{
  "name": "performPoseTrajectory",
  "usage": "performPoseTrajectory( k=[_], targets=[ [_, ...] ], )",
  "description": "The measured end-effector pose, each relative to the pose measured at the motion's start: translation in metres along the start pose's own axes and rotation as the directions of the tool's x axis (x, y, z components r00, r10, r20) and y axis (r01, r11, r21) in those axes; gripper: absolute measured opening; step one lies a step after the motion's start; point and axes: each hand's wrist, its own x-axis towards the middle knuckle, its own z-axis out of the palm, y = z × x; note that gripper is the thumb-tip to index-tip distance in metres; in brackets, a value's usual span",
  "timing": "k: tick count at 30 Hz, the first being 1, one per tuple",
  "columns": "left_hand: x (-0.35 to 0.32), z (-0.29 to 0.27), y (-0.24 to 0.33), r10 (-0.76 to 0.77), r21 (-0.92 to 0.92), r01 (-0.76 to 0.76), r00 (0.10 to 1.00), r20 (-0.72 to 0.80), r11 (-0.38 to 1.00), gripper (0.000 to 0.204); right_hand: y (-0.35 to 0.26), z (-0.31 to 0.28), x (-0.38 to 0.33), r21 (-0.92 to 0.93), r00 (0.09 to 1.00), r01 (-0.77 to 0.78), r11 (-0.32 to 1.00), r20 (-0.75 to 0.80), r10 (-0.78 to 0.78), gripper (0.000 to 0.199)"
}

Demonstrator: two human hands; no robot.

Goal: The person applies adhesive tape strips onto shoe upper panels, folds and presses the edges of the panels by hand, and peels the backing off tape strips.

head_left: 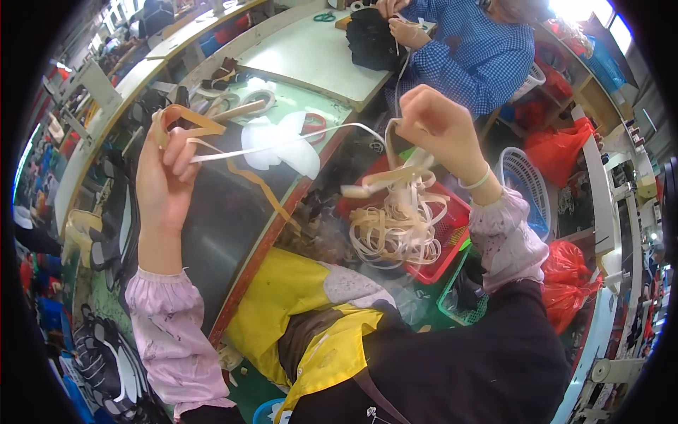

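My left hand [161,187] is raised over the dark tabletop, fingers closed on a narrow white strip [282,146] and a tan strip [258,185]. The tan one loops over the fingers and its free end dangles past the table's edge. Between my hands the white strip runs with a slight bend. My right hand [441,131], its fingers pinched together, grips the white strip's other side along with more tan and cream lengths. Those hang down to a tangled heap of strips [395,230] in a red basket [452,233].
White cut pieces [282,141] and a tape roll [260,101] lie on the table. Across from me a person in blue checked clothing [462,67] handles a black piece [372,42]. A green basket [459,304], a pale plastic basket [524,177] and red bags [568,272] stand at right.
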Motion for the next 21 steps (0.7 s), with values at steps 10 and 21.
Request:
performPoseTrajectory(
  k=[10,21],
  targets=[
    [0.016,-0.092,0.034,0.204,-0.187,-0.211,0.977,-0.056,0.96,0.031,0.039,-0.089,-0.051,0.024,0.723,0.034,0.999,-0.691,-0.008,0.023],
    [-0.003,-0.217,0.131,0.415,-0.038,-0.424,0.898,-0.149,0.905,0.029,0.034,-0.295,-0.12,0.524,0.424,-0.016,0.852,-0.768,0.48,0.059]
  ],
)
